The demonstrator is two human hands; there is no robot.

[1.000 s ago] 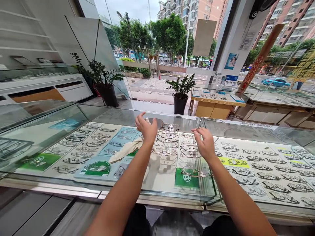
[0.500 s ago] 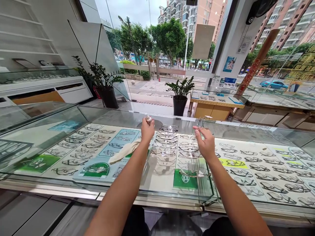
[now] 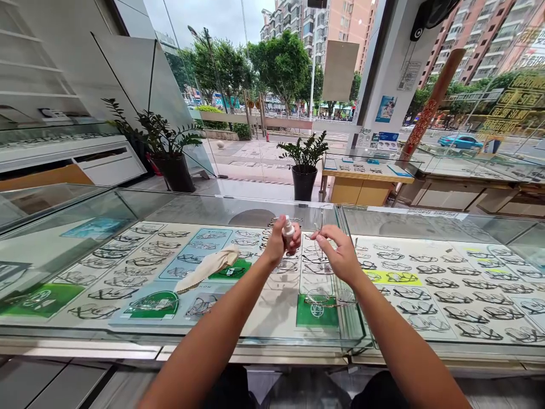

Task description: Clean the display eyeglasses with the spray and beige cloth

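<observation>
My left hand (image 3: 279, 243) is wrapped round a small white spray bottle (image 3: 288, 228), its nozzle end up. Close by on the right, my right hand (image 3: 338, 250) pinches a pair of thin-rimmed eyeglasses (image 3: 322, 219), which stands out poorly against the glass. The bottle and the eyeglasses are near each other above the glass display case (image 3: 191, 336). A cream cleaning cloth (image 3: 208, 268) lies crumpled on the case top, left of my left hand. Another pair of eyeglasses (image 3: 330, 299) sits over a green card near my right forearm.
Rows of eyeglasses (image 3: 460, 298) fill the case to both sides. Beyond it stand two potted plants (image 3: 303, 182) (image 3: 176, 170) by the shop window. A wooden display table (image 3: 361, 190) is at the back right.
My left hand has moved right with the spray bottle, away from the cloth and towards the eyeglasses. My right hand has shifted slightly left and down. The view has turned a little.
</observation>
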